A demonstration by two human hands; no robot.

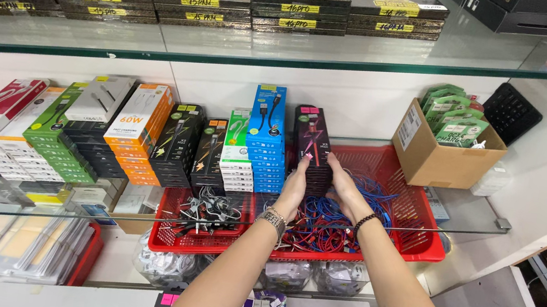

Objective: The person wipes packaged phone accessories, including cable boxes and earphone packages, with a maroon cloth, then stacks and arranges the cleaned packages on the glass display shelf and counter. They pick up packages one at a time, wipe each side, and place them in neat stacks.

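Partly hidden dark boxes [313,153], fingertips [305,163] obscured

A brown cardboard box [441,154] of green packets is sitting right of the grip; a blue stack of cable boxes [266,142] is standing left.

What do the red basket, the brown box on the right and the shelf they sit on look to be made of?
Red basket: seemingly moulded plastic, with a uniform colour and open mesh walls. Brown box: corrugated cardboard, matte tan, flaps open. Shelf: clear glass, with a greenish edge and things below showing through. Both hands touch a dark stack of packets, probably printed card.
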